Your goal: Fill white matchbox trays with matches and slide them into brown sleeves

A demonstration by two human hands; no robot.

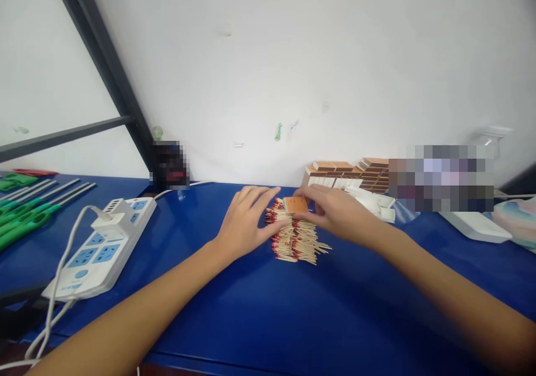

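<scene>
A pile of red-tipped matches (298,241) lies on the blue table (268,303). My left hand (245,222) rests on the pile's left side, fingers stretched out and touching the matches. My right hand (335,211) reaches in from the right, its fingers pinched on a small orange matchbox (295,204) held at the top of the pile. Both forearms stretch across the table toward the pile.
Stacked matchboxes (352,176) and white inner trays (379,204) stand against the wall behind the pile. A white power strip (103,247) with a plugged cable lies at the left, beside several green-handled tools (29,211). A white flat object (475,225) lies at the right.
</scene>
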